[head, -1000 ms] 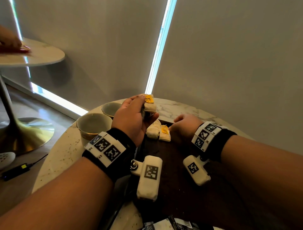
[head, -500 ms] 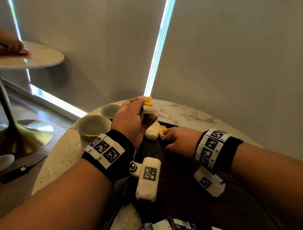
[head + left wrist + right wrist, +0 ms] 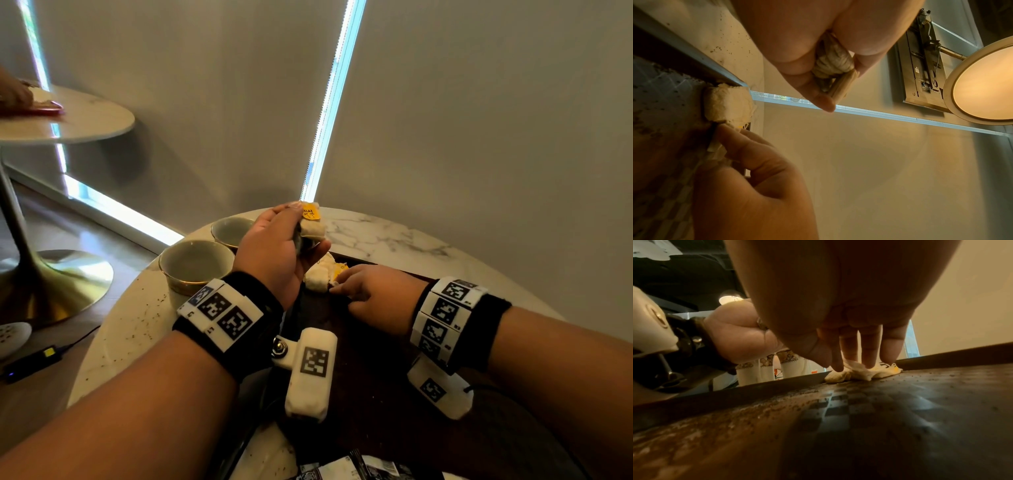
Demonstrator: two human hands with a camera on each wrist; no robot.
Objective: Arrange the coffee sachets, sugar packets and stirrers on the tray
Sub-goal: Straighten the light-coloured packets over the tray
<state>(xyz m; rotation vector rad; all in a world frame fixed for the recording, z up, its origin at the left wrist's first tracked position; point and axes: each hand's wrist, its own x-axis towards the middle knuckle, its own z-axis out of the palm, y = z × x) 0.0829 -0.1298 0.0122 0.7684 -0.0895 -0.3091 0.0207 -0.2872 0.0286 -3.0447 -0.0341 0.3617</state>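
My left hand (image 3: 274, 243) is raised over the tray's far left corner and grips a bundle of cream sachets with a yellow tag (image 3: 311, 223). The left wrist view shows the crumpled sachets (image 3: 833, 63) and wooden stirrers (image 3: 842, 86) together between its fingers. A few cream sachets (image 3: 318, 275) lie in the far left corner of the dark brown tray (image 3: 376, 394). My right hand (image 3: 342, 287) is low over the tray, its fingertips (image 3: 867, 360) touching those sachets (image 3: 859, 374). The part of the sachets under the fingers is hidden.
Two pale cups (image 3: 195, 263) (image 3: 231, 231) stand on the marble table (image 3: 383, 236) left of the tray. Dark printed packets (image 3: 352, 469) lie at the near edge. Another round table (image 3: 78, 116) with another person's hand (image 3: 13, 96) is at far left.
My right hand has drawn back a little toward me and its wrist has rolled, fingertips staying at the sachets on the tray. The left hand keeps holding its bundle in place.
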